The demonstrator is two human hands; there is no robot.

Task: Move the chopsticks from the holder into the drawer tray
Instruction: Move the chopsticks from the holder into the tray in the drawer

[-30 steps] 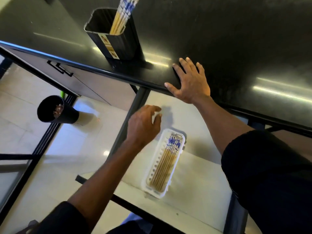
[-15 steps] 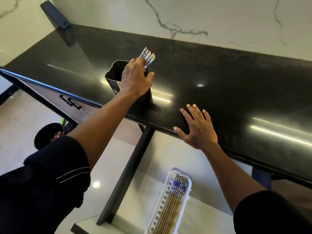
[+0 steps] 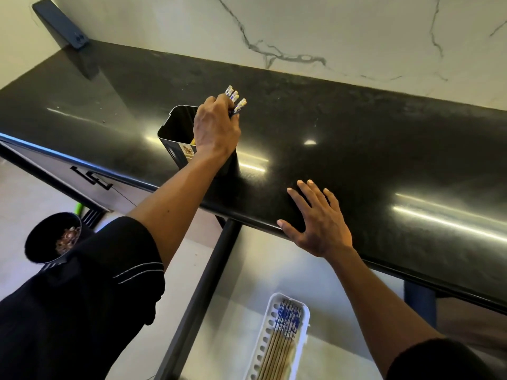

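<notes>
A black rectangular holder [image 3: 175, 138] stands on the dark countertop [image 3: 356, 127]. My left hand [image 3: 216, 127] is over its mouth, fingers closed around a bunch of chopsticks [image 3: 235, 98] whose blue-patterned tops stick out above my fingers. My right hand [image 3: 318, 220] lies flat with fingers spread on the counter's front edge, holding nothing. Below, in the open drawer [image 3: 247, 283], a white slotted tray [image 3: 270, 335] holds several chopsticks [image 3: 282, 338] laid lengthwise.
A dark phone [image 3: 61, 24] leans against the marble wall at the back left. A black bin [image 3: 52, 237] with scraps stands on the floor at the left. Cabinet fronts with black handles [image 3: 90, 178] run below the counter's left part.
My left hand rose from over the drawer tray to the holder and closed on the chopsticks there. The view tilted up toward the counter. My right hand stayed on the counter edge.
</notes>
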